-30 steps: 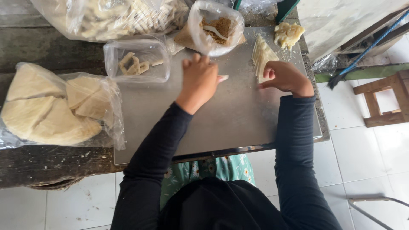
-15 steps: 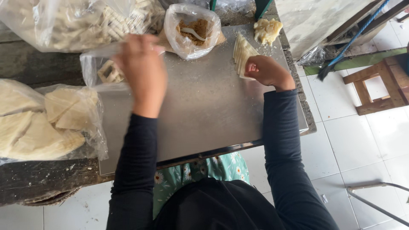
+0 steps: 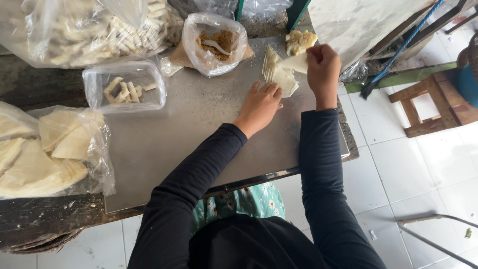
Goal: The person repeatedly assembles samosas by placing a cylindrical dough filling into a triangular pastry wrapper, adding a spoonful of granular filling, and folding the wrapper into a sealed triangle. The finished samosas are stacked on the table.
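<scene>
the left hand [image 3: 262, 103] is lying flat and open on the steel worktop [image 3: 189, 144], fingertips pressing the near edge of the stack of thin triangular pastry wrappers [image 3: 279, 74], apparently pinning the pile so it is not sliding. the right hand [image 3: 322, 69] is closed in a pinch on a single wrapper sheet [image 3: 295, 63], holding it raised just above the stack, so one sheet is coming away while the rest are staying flat under the other hand.

the stack is sitting at the far right of the worktop, just beside a lump of pale dough scraps [image 3: 299, 41] at the far edge. the open bag of brown crumbly filling [image 3: 215, 42], with a white spoon [image 3: 217, 47] resting in it, is standing near the stack on its left, its mouth rolled back so the spoon is within easy reach. further left, a clear plastic tub [image 3: 124, 90] is holding a few rolled pastry pieces, well apart from both hands. a large plastic bag of similar rolled pieces [image 3: 89, 27] is lying behind the tub, and a bag of round flat wrappers [image 3: 45, 154] is resting at the left end of the table. a wooden stool [image 3: 430, 107] is standing on the tiled floor to the right.
</scene>
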